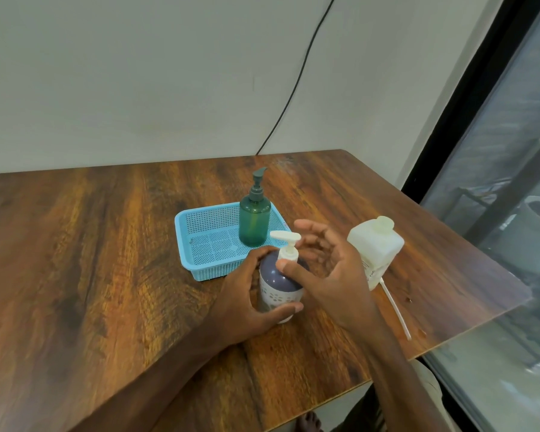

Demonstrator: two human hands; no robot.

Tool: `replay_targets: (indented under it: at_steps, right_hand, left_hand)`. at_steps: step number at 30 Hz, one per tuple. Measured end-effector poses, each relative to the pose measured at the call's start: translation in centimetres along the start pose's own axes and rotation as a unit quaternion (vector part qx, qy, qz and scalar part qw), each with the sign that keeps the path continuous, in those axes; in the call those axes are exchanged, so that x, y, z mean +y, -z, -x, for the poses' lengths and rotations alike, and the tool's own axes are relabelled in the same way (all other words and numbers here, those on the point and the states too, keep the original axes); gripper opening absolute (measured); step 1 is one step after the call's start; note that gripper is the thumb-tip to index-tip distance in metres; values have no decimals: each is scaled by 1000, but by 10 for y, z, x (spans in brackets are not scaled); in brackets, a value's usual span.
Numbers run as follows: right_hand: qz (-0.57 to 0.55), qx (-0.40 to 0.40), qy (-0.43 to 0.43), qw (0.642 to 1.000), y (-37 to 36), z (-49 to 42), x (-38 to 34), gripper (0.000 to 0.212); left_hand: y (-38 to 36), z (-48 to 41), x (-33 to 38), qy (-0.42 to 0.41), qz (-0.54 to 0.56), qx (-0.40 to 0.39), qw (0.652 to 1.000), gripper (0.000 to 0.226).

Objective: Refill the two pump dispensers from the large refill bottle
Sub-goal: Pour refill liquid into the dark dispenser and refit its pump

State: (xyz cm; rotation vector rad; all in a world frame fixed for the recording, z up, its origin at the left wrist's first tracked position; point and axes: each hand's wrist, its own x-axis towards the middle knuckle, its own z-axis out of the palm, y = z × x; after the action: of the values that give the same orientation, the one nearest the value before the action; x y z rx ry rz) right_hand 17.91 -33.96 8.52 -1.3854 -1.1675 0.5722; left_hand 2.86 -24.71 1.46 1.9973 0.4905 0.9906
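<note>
Wooden table (106, 244), item one: we held the purple dispenser (278, 279) upright beside the blue basket (187, 244), left hand (240, 300) wrapped round its body, right hand (331, 275) loose-fingered, thumb on the pump collar (289, 255), which we judged needed pinching and twisting next.

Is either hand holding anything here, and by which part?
The left hand grips the purple dispenser round its lower body. The right hand has its thumb at the pump collar; whether it pinches it cannot be told.
</note>
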Motion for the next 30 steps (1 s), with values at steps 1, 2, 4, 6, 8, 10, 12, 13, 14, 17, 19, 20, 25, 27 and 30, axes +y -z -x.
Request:
replay_targets:
  at_steps: [1, 2, 4, 6, 8, 10, 12, 13, 14, 17, 19, 20, 25, 27, 30]
  right_hand:
    - [-14, -13, -3, 1000, 1, 0, -1, 52]
    - [-28, -25, -3, 999, 2, -1, -3, 49]
    - [-30, -22, 1, 999, 2, -1, -3, 42]
    - [-6, 15, 1, 1000, -1, -1, -2, 38]
    - [14, 28, -1, 999, -4, -1, -1, 35]
    - [33, 1, -2, 999, -4, -1, -3, 33]
    - [45, -41, 0, 998, 0, -3, -5, 34]
    - [49, -48, 0, 998, 2, -4, -6, 35]
    - [49, -44, -3, 998, 3, -5, -7, 35]
    - [29, 4, -11, 1000, 2, -4, -5, 38]
    - [42, 57, -17, 997, -5, 0, -2, 38]
    - [62, 87, -18, 994, -9, 3, 1, 39]
    - [145, 83, 14, 986, -10, 9, 4, 31]
    - [82, -30, 9, 996, 3, 0, -3, 29]
    - [22, -151, 3, 988, 18, -15, -8, 32]
  left_hand:
    - [0, 0, 0, 0, -1, 0, 1000, 87]
    - [0, 0, -1, 0, -2, 0, 1000, 87]
    - [-1, -1, -2, 1, -6, -2, 1000, 88]
    - [0, 0, -3, -2, -11, -1, 1000, 88]
    - [0, 1, -4, -3, -15, 0, 1000, 86]
    - [0, 1, -2, -4, -15, -1, 1000, 86]
    - [0, 1, 0, -11, -16, -1, 1000, 88]
    - [0, 1, 0, -14, -16, -3, 1000, 88]
    - [-1, 1, 1, -15, -15, -4, 1000, 88]
    - [-2, 0, 0, -13, -13, -5, 1000, 86]
    - [-1, 0, -1, -13, -13, -8, 1000, 86]
    - [-1, 0, -2, -13, -13, -10, 1000, 85]
    - [1, 0, 1, -6, -7, -23, 1000, 86]
    - [1, -1, -1, -5, -3, -29, 1000, 87]
    - [2, -2, -4, 4, -3, -44, 999, 83]
